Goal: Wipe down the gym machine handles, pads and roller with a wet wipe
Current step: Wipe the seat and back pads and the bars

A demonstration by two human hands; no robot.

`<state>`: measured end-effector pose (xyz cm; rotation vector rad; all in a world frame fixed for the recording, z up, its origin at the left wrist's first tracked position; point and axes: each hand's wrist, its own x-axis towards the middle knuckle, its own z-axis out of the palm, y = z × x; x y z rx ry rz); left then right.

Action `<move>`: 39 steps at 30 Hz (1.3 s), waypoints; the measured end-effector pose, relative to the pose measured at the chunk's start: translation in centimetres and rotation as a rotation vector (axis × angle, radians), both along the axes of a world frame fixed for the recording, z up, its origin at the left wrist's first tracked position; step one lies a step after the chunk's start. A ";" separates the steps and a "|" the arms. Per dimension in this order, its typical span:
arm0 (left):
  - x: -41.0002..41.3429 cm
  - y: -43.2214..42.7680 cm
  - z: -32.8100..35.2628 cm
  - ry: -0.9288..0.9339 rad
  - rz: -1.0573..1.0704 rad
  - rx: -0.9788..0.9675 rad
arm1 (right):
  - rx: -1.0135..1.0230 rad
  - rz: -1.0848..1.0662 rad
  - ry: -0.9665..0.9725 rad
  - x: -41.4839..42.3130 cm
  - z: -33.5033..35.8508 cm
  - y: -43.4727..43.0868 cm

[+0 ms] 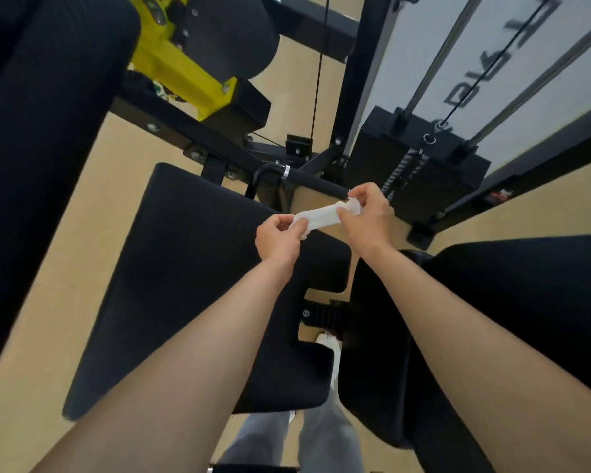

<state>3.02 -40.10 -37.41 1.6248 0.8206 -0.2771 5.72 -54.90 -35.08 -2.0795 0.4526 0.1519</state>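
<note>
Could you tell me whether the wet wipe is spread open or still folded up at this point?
Folded: the wet wipe is a narrow strip, pinched at its ends by the left hand and right hand.

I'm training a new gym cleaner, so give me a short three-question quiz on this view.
1. True or false: the wipe is held by both hands.
2. Which part lies nearest the wipe? A) the yellow bracket B) the black handle C) the weight stack
3. Fill in: the wipe is in the air, touching no ____ of the machine.

Key
1. True: the left hand pinches one end and the right hand the other.
2. B: the handle's end sits just by the right hand's fingers.
3. Part: it hangs above the seat pad.
</note>
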 end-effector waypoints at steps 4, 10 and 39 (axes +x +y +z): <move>4.7 0.0 -2.7 0.032 0.028 0.047 | -0.074 0.042 -0.038 4.3 -2.4 -0.6; 10.4 0.9 -6.3 -0.017 0.012 0.348 | -0.131 0.143 -0.005 9.9 -7.1 0.6; 12.6 0.0 -8.4 0.232 0.248 -0.556 | -0.192 0.652 0.146 14.5 -12.1 0.6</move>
